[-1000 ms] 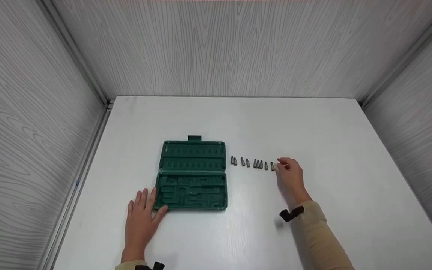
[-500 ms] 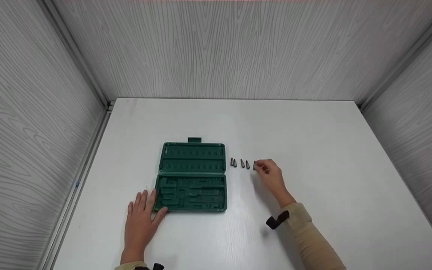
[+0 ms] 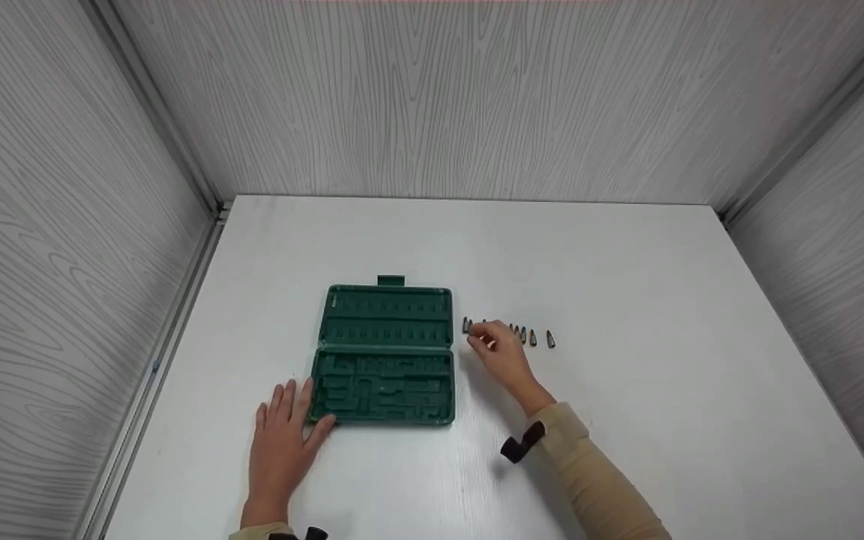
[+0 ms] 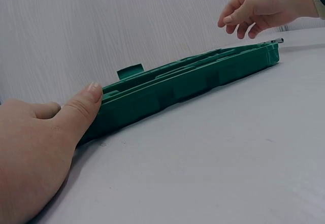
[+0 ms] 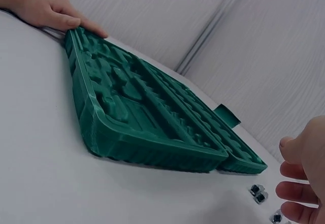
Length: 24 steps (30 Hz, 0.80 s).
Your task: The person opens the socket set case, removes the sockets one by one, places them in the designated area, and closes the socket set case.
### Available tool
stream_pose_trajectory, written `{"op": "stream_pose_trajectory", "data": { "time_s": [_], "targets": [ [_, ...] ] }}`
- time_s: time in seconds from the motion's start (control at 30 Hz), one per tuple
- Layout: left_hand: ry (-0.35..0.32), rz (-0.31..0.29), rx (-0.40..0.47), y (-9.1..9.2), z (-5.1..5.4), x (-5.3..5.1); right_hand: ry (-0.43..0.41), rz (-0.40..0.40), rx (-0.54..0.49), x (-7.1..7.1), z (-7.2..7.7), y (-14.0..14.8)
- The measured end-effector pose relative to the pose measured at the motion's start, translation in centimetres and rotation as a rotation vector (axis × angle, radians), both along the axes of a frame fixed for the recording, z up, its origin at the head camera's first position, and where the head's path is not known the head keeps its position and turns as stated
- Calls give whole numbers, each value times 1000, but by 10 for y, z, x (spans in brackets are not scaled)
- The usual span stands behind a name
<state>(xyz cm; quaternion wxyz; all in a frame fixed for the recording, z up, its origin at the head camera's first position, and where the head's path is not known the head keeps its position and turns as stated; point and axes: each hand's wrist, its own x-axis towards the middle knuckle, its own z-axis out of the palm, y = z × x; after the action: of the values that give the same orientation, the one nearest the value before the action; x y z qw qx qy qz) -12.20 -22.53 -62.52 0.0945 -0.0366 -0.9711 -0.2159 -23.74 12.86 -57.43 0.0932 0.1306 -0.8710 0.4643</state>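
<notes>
An opened green plastic tool case (image 3: 382,345) lies flat, its moulded slots facing up. At its lower left corner my left hand (image 3: 277,450) rests with fingers spread, the thumb on the rim in the left wrist view. Right of the case, small metal sockets (image 3: 550,340) lie in a loose row. Over the left part of that row hovers my right hand (image 3: 501,352), fingers loosely bent, hiding some of the pieces. The left wrist view shows nothing between those fingers (image 4: 249,18). Two sockets (image 5: 257,193) lie close together near the right fingertips in the right wrist view.
A white table (image 3: 627,270) bears everything, with pale wood-grain panels (image 3: 432,97) standing behind it and at both sides. The case's latch tab (image 3: 391,280) sticks out at its far edge.
My right hand has travelled left along the row, from its right end to near the case, uncovering the sockets on the right. The left hand and the case stay in place.
</notes>
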Motion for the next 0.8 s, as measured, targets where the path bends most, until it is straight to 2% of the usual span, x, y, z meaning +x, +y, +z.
{"op": "stream_pose_trajectory", "data": {
  "time_s": [0.17, 0.4, 0.5, 0.63, 0.8],
  "targets": [
    [-7, 4, 8, 0, 4, 0, 5, 62, 32, -2, 2, -22],
    [-17, 15, -3, 0, 1, 0, -31, 156, 65, -7, 6, -50],
    [-6, 17, 3, 0, 0, -1, -38, 166, 72, -11, 8, -62],
    [3, 19, 4, -1, 1, 0, -55, 161, 29, -18, 8, -79],
    [-15, 15, 5, -1, 0, 0, -42, 182, -2, -28, 4, -99]
  ]
}}
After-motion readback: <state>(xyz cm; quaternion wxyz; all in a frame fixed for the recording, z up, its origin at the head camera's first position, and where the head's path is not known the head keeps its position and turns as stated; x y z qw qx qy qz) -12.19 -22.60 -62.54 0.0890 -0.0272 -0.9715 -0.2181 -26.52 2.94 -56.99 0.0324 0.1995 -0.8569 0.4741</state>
